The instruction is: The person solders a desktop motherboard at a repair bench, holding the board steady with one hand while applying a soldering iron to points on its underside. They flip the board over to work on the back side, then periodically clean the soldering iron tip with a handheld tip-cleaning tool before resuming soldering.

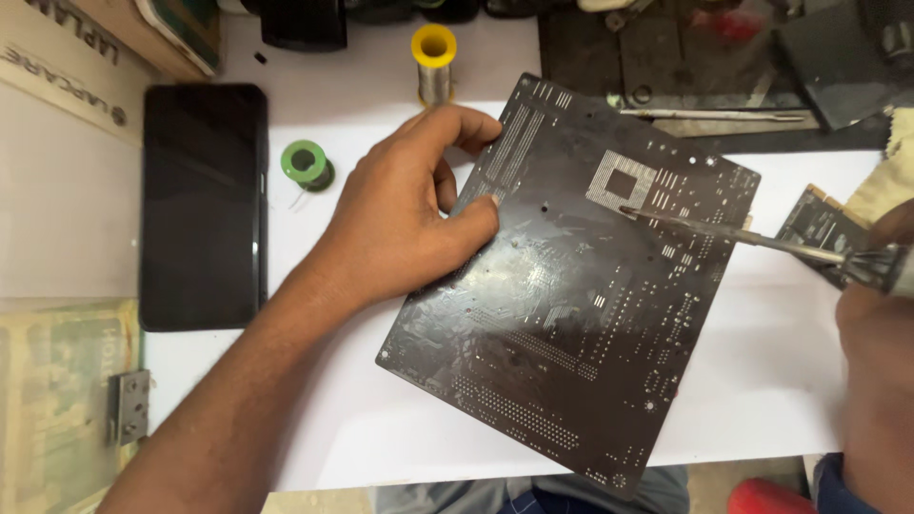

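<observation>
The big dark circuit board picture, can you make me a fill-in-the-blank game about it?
1. The left hand grips the edge of the dark circuit board, which lies on a ____ sheet.
2. The right hand holds a thin metal tool whose tip touches the board beside the ____ grid of pads.
3. The solder spool above the board has a ____ top.
4. Left of the green spool lies a black ____.

Missing words: white; square; yellow; phone

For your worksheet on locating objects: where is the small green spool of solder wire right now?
In the head view, the small green spool of solder wire lies on the white table, between the black phone and the left hand.
</observation>
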